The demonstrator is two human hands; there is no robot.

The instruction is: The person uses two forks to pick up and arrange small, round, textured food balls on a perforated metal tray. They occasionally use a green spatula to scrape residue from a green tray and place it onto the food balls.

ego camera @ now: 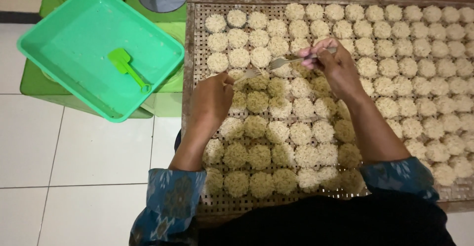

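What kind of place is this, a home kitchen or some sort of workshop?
Probably a small home food workshop. A woven drying tray holds rows of round noodle nests, the left hand and right hand each work with a fork, and a green plastic tub sits above a tiled floor.

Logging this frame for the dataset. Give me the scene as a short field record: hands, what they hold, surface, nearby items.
left hand: grips a fork, tines toward the noodle nests
right hand: grips a second fork, tines pointing left
noodle nests: small round clumps in rows, pale at top and right, greener near the person
woven tray: flat slatted mat holding the nests
green tray: tilted on green stools, left of the mat
green spatula: lies inside the green tray
floor: white tiles
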